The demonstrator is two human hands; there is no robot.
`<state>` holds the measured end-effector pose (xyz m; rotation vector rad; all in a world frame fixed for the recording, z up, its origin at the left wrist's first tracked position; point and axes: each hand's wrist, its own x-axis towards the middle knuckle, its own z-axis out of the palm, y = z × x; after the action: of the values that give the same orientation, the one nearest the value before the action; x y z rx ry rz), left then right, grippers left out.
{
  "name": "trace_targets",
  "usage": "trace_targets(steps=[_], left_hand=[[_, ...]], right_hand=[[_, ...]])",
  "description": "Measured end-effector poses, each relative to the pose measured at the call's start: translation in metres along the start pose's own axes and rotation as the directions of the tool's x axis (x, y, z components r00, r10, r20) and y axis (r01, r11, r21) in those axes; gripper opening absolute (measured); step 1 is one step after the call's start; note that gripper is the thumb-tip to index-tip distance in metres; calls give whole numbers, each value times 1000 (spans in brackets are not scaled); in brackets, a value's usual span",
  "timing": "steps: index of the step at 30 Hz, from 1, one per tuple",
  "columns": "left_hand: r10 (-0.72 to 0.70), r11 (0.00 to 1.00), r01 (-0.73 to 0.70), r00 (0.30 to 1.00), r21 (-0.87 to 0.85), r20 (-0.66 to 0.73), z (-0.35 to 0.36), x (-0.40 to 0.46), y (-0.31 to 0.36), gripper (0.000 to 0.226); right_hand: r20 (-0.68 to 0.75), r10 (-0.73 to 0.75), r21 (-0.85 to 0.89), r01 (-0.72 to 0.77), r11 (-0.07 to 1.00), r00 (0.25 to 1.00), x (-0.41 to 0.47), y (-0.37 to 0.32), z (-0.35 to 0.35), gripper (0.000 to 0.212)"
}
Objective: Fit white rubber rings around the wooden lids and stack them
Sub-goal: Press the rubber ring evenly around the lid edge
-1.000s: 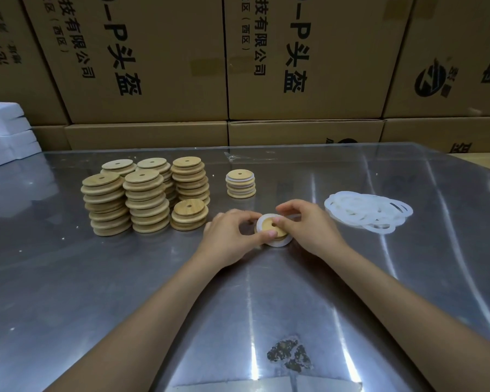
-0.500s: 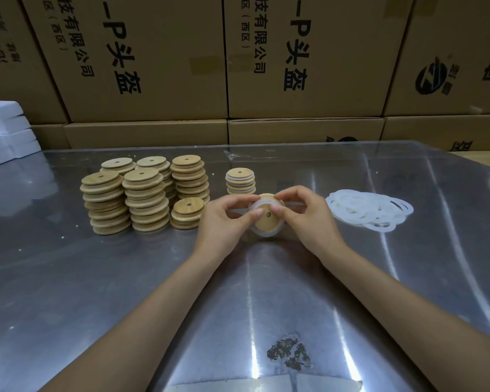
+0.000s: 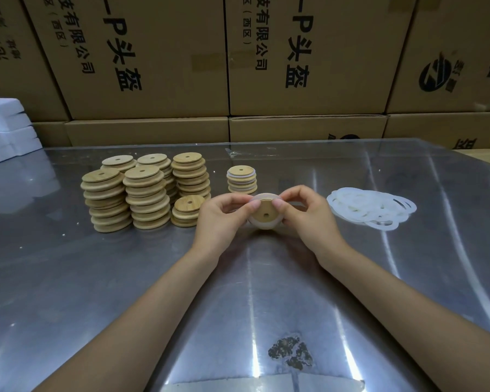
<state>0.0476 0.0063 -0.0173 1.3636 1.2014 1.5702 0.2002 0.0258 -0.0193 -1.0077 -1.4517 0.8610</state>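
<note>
Basically mid-fit: both hands have a wooden lid lifted just above the metal table, with a white rubber ring partly stretched round its rim.

Risk-wise, that ring looks like it could snap off one edge while the other side gets worked on, or seat twisted, since it's stretchy and the rim is shallow. The left hand and right hand each pinch lid and ring between thumb and curled fingers, tips close together. The finished stack sits just behind, the loose rings off to the right.
</note>
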Motion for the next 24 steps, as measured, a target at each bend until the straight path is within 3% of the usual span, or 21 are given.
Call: trace_targets(steps=[17,24], left_hand=[[-275,939,291,956,-183,105,-8,4,7,2],[-213,973,221,970,-60,114,-10,6,6,4]], right_hand=[[45,213,151,-217,964,976,0,-4,1,14],[138,222,152,-242,958,965,5,-1,-7,9]])
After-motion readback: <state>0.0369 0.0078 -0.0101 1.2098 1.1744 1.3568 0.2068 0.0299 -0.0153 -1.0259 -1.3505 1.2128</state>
